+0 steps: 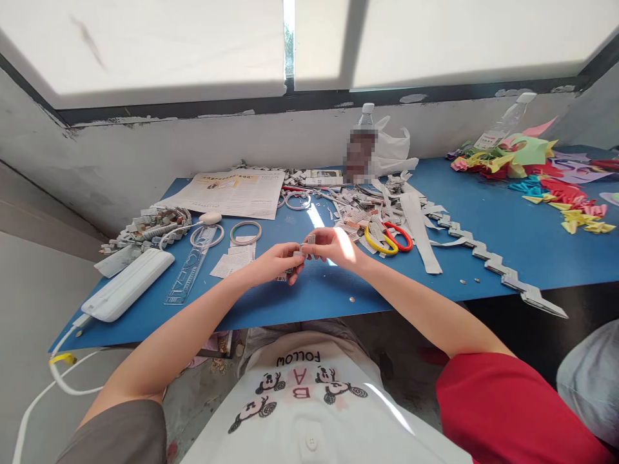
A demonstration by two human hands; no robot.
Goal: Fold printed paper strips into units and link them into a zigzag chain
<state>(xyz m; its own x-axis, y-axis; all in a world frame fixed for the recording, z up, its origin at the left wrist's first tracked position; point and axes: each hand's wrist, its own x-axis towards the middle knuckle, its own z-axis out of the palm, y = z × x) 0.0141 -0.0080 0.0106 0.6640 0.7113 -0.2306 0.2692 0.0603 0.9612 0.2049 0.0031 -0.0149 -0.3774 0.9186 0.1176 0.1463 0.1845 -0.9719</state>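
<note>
Both hands meet over the front part of the blue table, fingertips touching. My left hand (275, 263) is closed in a pinch on small folded newspaper pieces (298, 255), and some printed paper shows below its fingers. My right hand (333, 246) pinches a small folded newspaper strip (312, 239) at its fingertips. The fingers partly hide how the pieces fit together. Left of my left hand lie cut newspaper rectangles (231, 263) with a tape roll (245, 233) by them. Scissors (382, 240) with yellow and red handles rest right of my right hand, against a heap of paper scraps (360, 209).
On the blue table (300, 303), a white power strip (128, 283), clear ruler (191, 267) and folded-paper pile (152, 229) stand left. A newspaper sheet (232, 193) and bottle (360, 151) are behind. A zigzag paper chain (496, 261) overhangs the front edge; coloured paper (556, 183) lies right.
</note>
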